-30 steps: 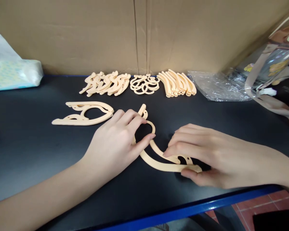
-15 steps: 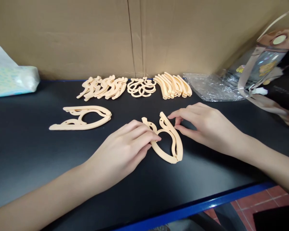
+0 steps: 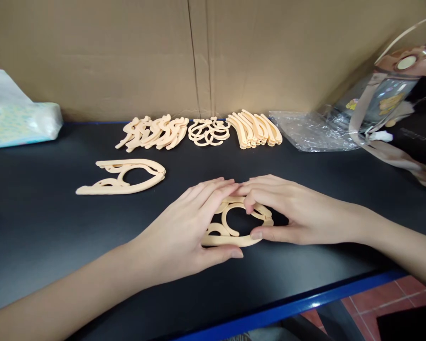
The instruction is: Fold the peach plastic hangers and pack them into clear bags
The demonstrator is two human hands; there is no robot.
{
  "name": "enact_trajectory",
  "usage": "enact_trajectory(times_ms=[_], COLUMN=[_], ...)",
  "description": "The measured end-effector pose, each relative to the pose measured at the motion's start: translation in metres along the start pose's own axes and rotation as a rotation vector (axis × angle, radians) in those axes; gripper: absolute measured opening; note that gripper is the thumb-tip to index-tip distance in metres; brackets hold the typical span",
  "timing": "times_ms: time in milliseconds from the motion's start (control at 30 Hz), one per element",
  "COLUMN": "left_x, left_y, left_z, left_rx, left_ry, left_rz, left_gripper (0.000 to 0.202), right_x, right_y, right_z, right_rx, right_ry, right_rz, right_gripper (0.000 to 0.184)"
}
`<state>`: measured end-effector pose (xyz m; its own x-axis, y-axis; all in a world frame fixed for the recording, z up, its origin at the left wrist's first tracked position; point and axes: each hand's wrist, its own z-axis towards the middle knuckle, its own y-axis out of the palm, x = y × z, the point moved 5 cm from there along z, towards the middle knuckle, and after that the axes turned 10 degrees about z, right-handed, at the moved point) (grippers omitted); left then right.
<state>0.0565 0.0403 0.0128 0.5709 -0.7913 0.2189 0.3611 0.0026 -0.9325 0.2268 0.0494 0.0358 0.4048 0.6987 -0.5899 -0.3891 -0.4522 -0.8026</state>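
Observation:
A cream plastic folding hanger (image 3: 227,240), folded with its arms side by side and a hook curving inside, lies on the black tabletop between my hands. My left hand (image 3: 181,227) grips its open left end, thumb along the near edge and fingers over the far edge. My right hand (image 3: 298,210) closes round the hinged right end, with its thumb on the near arm and its fingers on the far arm. The fingertips of both hands meet at the far side and hide part of it. A similar folded hanger (image 3: 142,189) lies to the left, untouched.
Along the back lie piles of wavy cream pieces (image 3: 158,133), curved hook pieces (image 3: 208,142) and long arm pieces (image 3: 250,130). A clear plastic bag (image 3: 308,132) and a strapped bottle (image 3: 394,90) are at right, a tissue pack (image 3: 24,123) at left. Cardboard (image 3: 128,57) stands behind.
The hanger has turned from slanting to lying sideways, hinge to the right. My right hand has moved from beside it to gripping it; my left has shifted round its left end.

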Motion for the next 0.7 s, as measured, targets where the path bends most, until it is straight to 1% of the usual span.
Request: enact_trajectory(times_ms=[133, 233, 367, 500, 567, 633, 700], left_x=[0.0007, 0.0012, -0.0004, -0.0050, -0.0064, -0.0055, -0.0025], left_y=[-0.0003, -0.0019, -0.0015, -0.0007, -0.0027, -0.0063, -0.0092], left_z=[0.0011, 0.0018, 0.0018, 0.0014, 0.0011, 0.0010, 0.0011], left_rx=[-0.063, -0.073, -0.037, -0.024, 0.001, 0.048, 0.083], left_ry=[-0.014, -0.014, -0.030, -0.112, -0.144, -0.138, -0.097], left_rz=[-0.015, -0.014, -0.008, -0.003, -0.001, -0.002, 0.005], left_gripper=[0.080, 0.079, 0.077, 0.083, 0.083, 0.081, 0.080], right_x=[0.0022, 0.0042, 0.0040, 0.0011, 0.0005, -0.0002, -0.0012], right_y=[0.0033, 0.0042, 0.0052, 0.0077, 0.0092, 0.0100, 0.0103], right_z=[-0.0013, -0.0009, 0.0005, 0.0004, -0.0001, -0.0002, 0.0004], right_rx=[-0.038, -0.043, -0.052, -0.035, -0.010, 0.023, 0.049], right_ry=[-0.017, -0.017, -0.017, -0.061, -0.070, -0.075, -0.081], right_rz=[-0.016, -0.015, 0.000, -0.021, -0.036, -0.055, -0.086], right_gripper=[0.028, 0.032, 0.041, 0.048, 0.053, 0.057, 0.058])
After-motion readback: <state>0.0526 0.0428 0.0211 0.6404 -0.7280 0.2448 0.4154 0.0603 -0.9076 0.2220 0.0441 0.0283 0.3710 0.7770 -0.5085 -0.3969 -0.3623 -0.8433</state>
